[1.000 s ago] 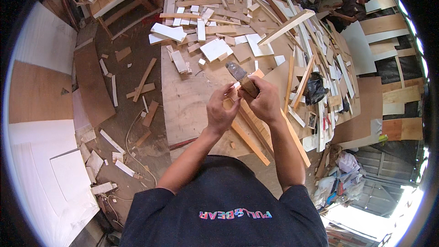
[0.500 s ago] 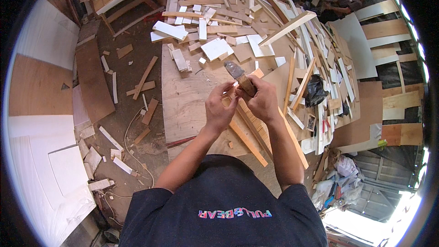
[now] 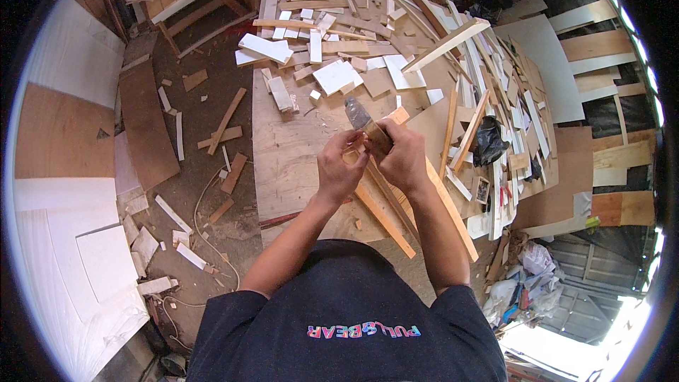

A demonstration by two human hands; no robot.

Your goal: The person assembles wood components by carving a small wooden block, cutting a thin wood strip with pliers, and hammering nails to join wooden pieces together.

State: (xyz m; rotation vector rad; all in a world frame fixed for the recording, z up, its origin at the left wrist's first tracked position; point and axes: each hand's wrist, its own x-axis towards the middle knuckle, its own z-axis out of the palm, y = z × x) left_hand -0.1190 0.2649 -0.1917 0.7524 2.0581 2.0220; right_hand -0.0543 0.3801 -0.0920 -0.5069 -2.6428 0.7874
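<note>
My right hand (image 3: 404, 157) grips a hammer (image 3: 366, 124) by its wooden handle, with the grey metal head pointing up and away from me. My left hand (image 3: 339, 170) is curled against the same handle from the left, fingers pinched at something small that I cannot make out. Both hands are held together above a plywood sheet (image 3: 290, 155). Long wooden slats (image 3: 385, 219) lie on the sheet just under my hands.
Many offcuts and white board pieces (image 3: 336, 74) litter the far part of the sheet. A heap of slats and panels (image 3: 495, 99) fills the right side. Large boards (image 3: 64, 134) lie on the left, with scraps and a cable (image 3: 205, 219) on the dirt floor.
My hands stay together on the hammer with hardly any shift. The view has drifted slightly.
</note>
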